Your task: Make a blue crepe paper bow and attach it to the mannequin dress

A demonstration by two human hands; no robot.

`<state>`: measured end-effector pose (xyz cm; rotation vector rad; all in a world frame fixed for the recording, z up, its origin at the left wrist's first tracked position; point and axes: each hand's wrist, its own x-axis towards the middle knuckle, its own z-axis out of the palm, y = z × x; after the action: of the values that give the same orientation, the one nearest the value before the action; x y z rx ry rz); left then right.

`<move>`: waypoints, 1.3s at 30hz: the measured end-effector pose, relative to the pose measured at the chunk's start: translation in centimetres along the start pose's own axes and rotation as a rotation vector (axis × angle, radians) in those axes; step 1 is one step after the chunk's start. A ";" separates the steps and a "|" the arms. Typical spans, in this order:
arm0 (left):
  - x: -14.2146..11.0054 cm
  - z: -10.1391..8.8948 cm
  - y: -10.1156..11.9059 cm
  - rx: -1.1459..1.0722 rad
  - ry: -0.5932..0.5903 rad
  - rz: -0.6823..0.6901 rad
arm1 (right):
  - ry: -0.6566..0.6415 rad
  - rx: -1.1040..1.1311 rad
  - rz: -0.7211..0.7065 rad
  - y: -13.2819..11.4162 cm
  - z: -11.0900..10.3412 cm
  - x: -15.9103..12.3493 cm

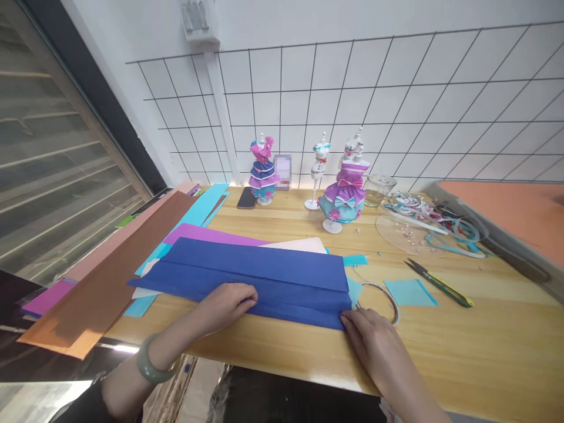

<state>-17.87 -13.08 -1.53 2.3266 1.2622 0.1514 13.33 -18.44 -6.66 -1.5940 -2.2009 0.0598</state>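
A long dark blue sheet of paper (pixel 264 270) lies across the table in front of me, with a fold line along its length. My left hand (pixel 231 302) is closed at its near edge, left of the middle, fingers curled and thumb pressed against them. At the near right corner, the fingers of my right hand (pixel 370 335) pinch the sheet's edge. Purple paper (pixel 207 235) and pale pink paper (pixel 304 244) stick out from beneath the far side of the blue sheet.
Brown paper (pixel 110 264) and light blue paper (pixel 207 202) lie at the left. Small dress forms in paper dresses (pixel 346 191) stand behind, beside a phone (pixel 247 198). To the right are scissors (pixel 438 282), a light blue square (pixel 412 292), ribbons (pixel 453 232) and a glass (pixel 379 189).
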 end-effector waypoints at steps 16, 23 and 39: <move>0.7 -0.7 -1.4 -0.035 -0.045 0.001 | -0.080 0.073 0.275 -0.9 -0.4 0.2; 1.3 -0.6 -2.0 0.038 -0.014 -0.015 | -0.045 0.036 0.258 -0.8 0.1 0.1; 2.0 0.3 -3.2 0.153 0.048 0.019 | -0.046 -0.084 0.322 -1.2 0.5 0.1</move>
<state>-19.10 -10.07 -3.53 2.4793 1.3166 0.1212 12.01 -18.66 -6.79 -1.9993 -1.9814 0.1000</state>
